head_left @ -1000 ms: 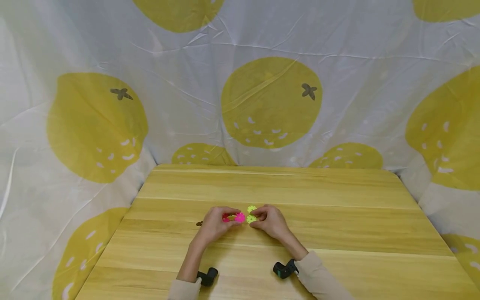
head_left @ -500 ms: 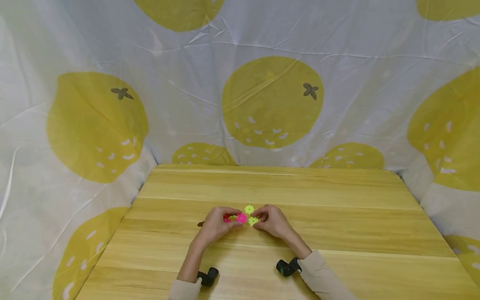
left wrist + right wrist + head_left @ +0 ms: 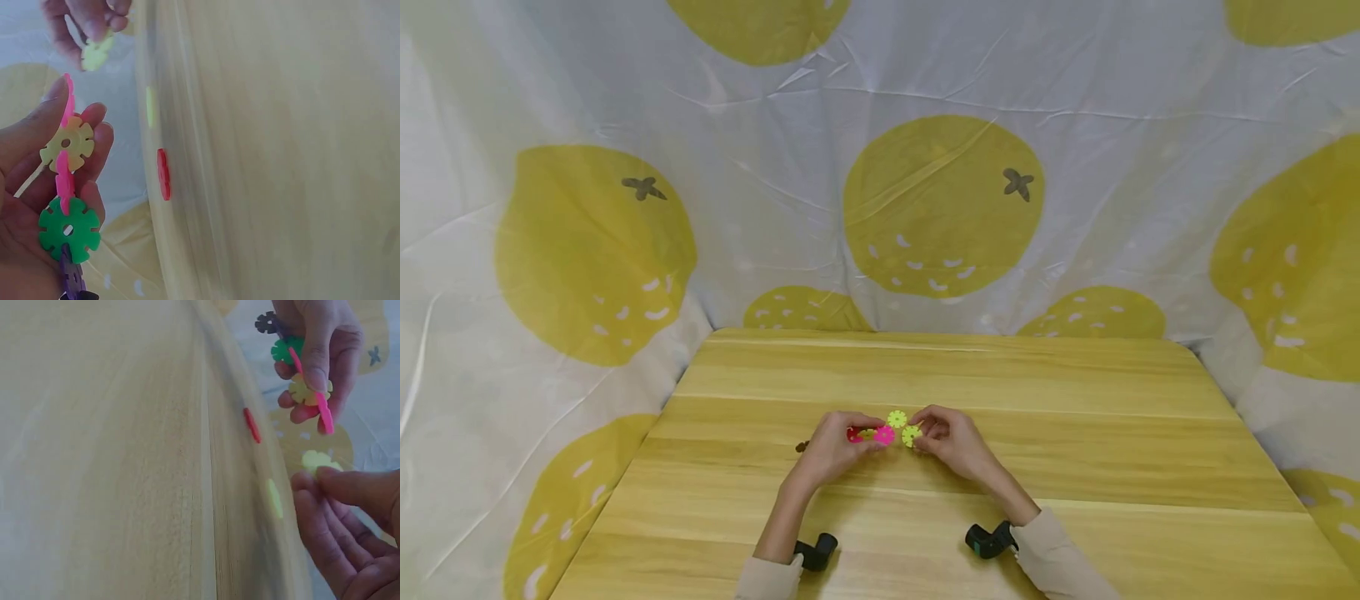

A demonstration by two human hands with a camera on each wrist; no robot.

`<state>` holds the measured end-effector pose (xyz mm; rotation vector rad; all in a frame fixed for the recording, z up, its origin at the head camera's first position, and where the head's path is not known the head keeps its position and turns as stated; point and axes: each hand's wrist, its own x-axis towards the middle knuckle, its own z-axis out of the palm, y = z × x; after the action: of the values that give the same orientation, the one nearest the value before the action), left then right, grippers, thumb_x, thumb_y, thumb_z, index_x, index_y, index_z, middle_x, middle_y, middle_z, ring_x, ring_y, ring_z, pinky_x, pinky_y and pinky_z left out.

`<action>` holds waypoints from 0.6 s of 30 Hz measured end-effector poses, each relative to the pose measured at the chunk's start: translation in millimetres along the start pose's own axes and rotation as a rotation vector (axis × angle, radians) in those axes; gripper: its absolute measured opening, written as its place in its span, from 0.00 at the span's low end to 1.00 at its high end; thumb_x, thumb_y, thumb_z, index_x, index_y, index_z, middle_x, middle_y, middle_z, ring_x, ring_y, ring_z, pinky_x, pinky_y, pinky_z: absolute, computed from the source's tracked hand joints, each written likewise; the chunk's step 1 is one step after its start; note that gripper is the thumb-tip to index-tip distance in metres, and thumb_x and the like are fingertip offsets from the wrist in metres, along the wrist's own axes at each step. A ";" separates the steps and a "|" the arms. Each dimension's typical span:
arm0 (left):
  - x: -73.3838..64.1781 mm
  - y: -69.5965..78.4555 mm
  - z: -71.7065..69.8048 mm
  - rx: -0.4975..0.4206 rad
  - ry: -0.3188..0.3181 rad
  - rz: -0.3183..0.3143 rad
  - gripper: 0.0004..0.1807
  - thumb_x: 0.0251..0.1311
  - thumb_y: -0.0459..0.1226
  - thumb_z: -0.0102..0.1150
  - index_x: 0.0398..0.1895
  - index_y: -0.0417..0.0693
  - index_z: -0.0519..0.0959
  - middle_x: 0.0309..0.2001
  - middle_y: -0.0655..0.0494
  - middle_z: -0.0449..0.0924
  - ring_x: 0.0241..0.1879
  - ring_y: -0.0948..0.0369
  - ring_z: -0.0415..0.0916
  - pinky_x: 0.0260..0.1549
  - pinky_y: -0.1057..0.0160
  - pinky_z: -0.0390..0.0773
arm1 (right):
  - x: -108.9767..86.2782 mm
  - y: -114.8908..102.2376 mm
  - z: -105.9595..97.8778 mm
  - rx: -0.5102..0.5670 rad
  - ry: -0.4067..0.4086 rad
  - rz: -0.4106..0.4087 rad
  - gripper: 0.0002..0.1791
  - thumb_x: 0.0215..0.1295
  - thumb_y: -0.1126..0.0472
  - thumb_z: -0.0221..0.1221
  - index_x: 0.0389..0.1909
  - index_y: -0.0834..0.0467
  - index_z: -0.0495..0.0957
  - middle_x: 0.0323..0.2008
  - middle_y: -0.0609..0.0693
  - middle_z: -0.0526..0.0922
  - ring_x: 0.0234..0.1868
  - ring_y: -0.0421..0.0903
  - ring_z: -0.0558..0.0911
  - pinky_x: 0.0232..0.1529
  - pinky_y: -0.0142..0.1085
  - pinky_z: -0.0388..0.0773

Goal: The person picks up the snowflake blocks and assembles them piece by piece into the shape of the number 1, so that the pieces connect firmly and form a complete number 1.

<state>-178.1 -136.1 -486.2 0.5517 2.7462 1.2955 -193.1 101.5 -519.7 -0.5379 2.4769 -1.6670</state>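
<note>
My left hand (image 3: pixel 833 448) holds a chain of slotted plastic discs between thumb and fingers. In the left wrist view the chain's pink disc (image 3: pixel 69 100) is at the fingertips. Below it follow a yellow disc (image 3: pixel 67 145), a second pink disc (image 3: pixel 64 182), a green disc (image 3: pixel 69 230) and a purple disc (image 3: pixel 72 275) along the palm. My right hand (image 3: pixel 957 442) pinches a loose yellow-green disc (image 3: pixel 912 436) by its edge, a short gap from the chain's pink end. In the right wrist view, fingertips cover part of that yellow-green disc (image 3: pixel 317 461).
On the wooden table (image 3: pixel 1037 458) lie another yellow-green disc (image 3: pixel 897 419), just beyond the hands, and a red disc (image 3: pixel 164 174). A lemon-print cloth (image 3: pixel 760 200) hangs behind the table and at its sides.
My right hand has drawn slightly to the right with its yellow-green disc, widening the gap to the chain. The yellow-green disc on the table shows fully now. The left hand is nearly still.
</note>
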 end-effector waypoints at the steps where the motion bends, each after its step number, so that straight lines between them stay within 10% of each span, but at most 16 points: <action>1: 0.1 0.7 -0.2 -0.005 -0.002 0.001 0.14 0.61 0.35 0.73 0.50 0.45 0.89 0.51 0.48 0.90 0.53 0.51 0.85 0.50 0.51 0.86 | -0.8 0.1 -1.3 0.036 0.001 -0.004 0.11 0.64 0.71 0.68 0.47 0.62 0.85 0.35 0.59 0.84 0.31 0.41 0.82 0.33 0.28 0.80; 18: 1.2 7.3 -2.7 -0.120 0.007 -0.039 0.13 0.60 0.36 0.74 0.47 0.47 0.90 0.50 0.47 0.90 0.46 0.57 0.83 0.37 0.70 0.80 | -10.9 -13.1 -4.3 0.087 0.101 -0.036 0.11 0.64 0.63 0.71 0.48 0.56 0.90 0.39 0.53 0.91 0.36 0.40 0.88 0.37 0.32 0.86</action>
<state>-177.6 -133.4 -478.8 0.4833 2.6483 1.4434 -181.1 104.6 -507.2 -0.5040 2.4626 -1.8491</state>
